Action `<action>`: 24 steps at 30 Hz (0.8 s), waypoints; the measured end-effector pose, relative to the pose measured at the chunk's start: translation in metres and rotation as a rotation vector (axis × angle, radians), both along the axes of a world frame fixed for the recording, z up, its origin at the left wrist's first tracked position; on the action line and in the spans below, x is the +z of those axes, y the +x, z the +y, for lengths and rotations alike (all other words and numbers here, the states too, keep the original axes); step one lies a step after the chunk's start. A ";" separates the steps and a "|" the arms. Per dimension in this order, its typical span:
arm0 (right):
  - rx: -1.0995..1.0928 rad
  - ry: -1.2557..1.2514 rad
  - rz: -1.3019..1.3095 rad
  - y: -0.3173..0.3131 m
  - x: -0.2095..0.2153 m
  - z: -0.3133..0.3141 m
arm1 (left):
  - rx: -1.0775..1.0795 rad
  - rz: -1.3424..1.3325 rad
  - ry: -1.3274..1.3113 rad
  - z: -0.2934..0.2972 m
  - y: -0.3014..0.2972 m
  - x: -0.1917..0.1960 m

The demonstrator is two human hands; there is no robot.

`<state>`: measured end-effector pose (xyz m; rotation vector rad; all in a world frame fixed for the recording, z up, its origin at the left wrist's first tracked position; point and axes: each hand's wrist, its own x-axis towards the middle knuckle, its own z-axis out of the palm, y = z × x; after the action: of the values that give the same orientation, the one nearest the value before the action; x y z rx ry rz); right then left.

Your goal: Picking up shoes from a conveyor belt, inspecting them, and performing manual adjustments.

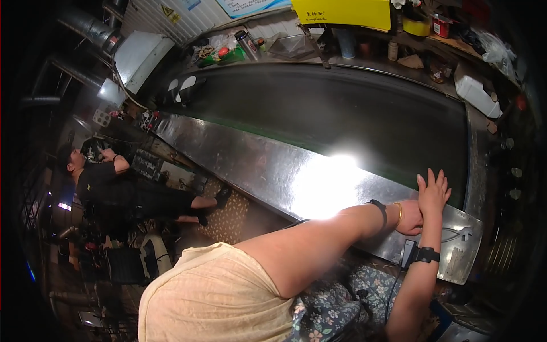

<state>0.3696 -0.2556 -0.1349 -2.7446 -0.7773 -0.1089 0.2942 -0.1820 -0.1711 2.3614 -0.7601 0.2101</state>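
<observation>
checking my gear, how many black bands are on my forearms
2: one black band around the left forearm, on the elbow side of the gold bracelet; a black strap around the right forearm near the wrist, with a grey device. I see no sign of hidden ones.

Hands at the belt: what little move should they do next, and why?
Maybe slide the left hand away from the right hand: they seem to overlap at the wrist, and the right one is spread open at the belt, holding nothing visible.
</observation>
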 end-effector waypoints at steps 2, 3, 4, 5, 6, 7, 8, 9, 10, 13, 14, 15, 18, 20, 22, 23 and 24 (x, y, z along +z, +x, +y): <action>0.019 -0.151 0.171 0.002 0.007 0.000 | -0.006 -0.007 -0.012 0.001 -0.001 0.000; 0.038 -0.300 0.337 0.001 0.014 0.000 | -0.011 -0.018 -0.021 0.001 -0.001 -0.001; 0.039 -0.300 0.336 0.000 0.013 0.000 | -0.010 -0.019 -0.021 0.001 -0.001 -0.001; 0.034 -0.268 0.292 -0.002 0.011 0.000 | -0.002 -0.028 -0.018 0.001 -0.001 -0.002; 0.027 -0.237 0.247 -0.003 0.009 0.000 | 0.005 -0.037 -0.017 0.000 -0.001 -0.002; 0.026 -0.239 0.245 -0.004 0.008 -0.001 | 0.004 -0.039 -0.019 -0.001 0.000 -0.002; 0.031 -0.206 0.227 -0.004 0.006 -0.002 | 0.000 0.009 -0.010 -0.001 0.000 -0.002; 0.036 -0.173 0.209 -0.003 0.004 -0.002 | -0.004 0.056 -0.002 -0.001 0.001 -0.003; 0.037 -0.173 0.208 -0.003 0.003 -0.003 | -0.004 0.056 -0.001 -0.002 0.002 -0.003; 0.059 -0.176 0.219 -0.004 0.001 0.000 | 0.004 0.001 -0.066 -0.002 0.001 -0.011; 0.080 -0.161 0.205 -0.004 0.000 -0.001 | 0.024 -0.023 -0.104 -0.004 0.000 -0.010; 0.101 -0.146 0.191 -0.005 -0.002 -0.001 | 0.044 -0.047 -0.142 -0.004 0.000 -0.009; 0.109 -0.134 0.229 -0.009 -0.003 -0.002 | 0.064 -0.003 -0.136 -0.004 -0.004 -0.004; 0.105 -0.128 0.231 -0.009 -0.006 -0.001 | 0.055 -0.002 -0.121 -0.003 -0.005 -0.001; 0.100 -0.122 0.237 -0.007 -0.007 -0.001 | 0.043 0.004 -0.105 -0.001 -0.006 0.002; 0.098 -0.121 0.230 -0.006 -0.007 -0.002 | 0.027 0.076 -0.075 0.001 -0.006 0.005; 0.095 -0.119 0.223 -0.006 -0.007 -0.002 | 0.009 0.148 -0.045 0.001 -0.006 0.007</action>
<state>0.3634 -0.2577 -0.1421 -2.7602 -0.8735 0.2670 0.2885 -0.1812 -0.1639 2.3087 -0.6665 0.0544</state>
